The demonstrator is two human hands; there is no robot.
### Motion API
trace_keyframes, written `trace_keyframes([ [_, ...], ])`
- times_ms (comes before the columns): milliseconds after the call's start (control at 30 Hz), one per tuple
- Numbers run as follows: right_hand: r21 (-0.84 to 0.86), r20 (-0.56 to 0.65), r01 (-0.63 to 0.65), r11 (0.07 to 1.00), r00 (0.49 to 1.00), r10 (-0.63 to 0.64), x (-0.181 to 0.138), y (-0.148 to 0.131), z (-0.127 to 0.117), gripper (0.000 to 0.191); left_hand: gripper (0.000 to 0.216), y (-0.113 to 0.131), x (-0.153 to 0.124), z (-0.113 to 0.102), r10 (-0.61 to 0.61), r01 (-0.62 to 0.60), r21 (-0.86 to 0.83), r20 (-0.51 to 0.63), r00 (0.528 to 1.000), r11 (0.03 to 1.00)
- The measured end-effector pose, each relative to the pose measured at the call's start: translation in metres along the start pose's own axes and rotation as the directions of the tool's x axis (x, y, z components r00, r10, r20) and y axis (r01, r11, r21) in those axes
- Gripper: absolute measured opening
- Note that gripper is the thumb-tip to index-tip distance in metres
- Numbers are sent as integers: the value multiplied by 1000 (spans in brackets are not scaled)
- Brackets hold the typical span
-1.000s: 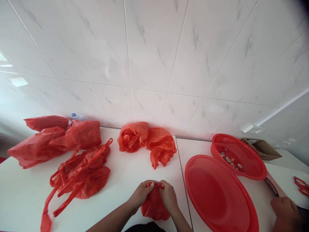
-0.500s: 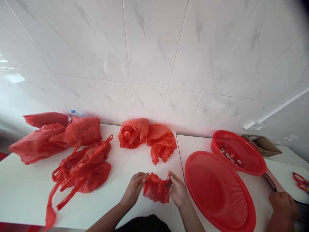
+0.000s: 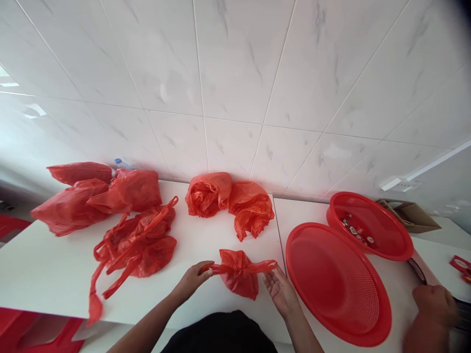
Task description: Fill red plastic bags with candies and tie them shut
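small red bag [image 3: 238, 277] lies between both hands, handles stretched sideways; left hand [image 3: 192, 280] pinches one handle, right hand [image 3: 280, 289] lies open-palmed beneath the other.

Small bag [image 3: 238, 277] red; baskets [image 3: 336, 279] red; table [image 3: 44, 274] white; wall [image 3: 235, 88] grey-veined white.

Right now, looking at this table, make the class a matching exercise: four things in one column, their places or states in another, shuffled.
Things:
1. small red bag
2. large red basket
3. smaller red basket
4. cardboard box

Places or states:
A. far right, by the wall
B. holds small items
C. stretched between the left hand and right hand
D. empty, tilted on the other basket

Pairs: 1-C, 2-D, 3-B, 4-A
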State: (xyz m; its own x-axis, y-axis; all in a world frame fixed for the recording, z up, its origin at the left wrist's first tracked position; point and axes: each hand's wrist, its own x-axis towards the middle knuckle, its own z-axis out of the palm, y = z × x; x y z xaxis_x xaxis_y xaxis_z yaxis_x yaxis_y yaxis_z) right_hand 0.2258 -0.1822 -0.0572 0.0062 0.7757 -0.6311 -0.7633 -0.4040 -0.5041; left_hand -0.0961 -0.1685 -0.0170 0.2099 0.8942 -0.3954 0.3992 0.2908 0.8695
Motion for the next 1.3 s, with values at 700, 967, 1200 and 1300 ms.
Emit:
trace_keyframes([
  [700,-678,205,108,727,978,46,-9,51,50,59,76,37,37,59,214,-328,599,255,943,731],
  [967,-742,-9,-27,670,1000,30,-2,37,13,54,26,23,29,-17,90,56,471,-282,955,880],
  [1200,-695,-111,-91,714,994,18,3,32,-6,55,62,22,25,-103,-27,379,304,-749,662,874],
  [1300,-707,-95,-60,705,995,-10,0,31,0,51,60,4,24,-108,165,439,528,-755,635,727],
])
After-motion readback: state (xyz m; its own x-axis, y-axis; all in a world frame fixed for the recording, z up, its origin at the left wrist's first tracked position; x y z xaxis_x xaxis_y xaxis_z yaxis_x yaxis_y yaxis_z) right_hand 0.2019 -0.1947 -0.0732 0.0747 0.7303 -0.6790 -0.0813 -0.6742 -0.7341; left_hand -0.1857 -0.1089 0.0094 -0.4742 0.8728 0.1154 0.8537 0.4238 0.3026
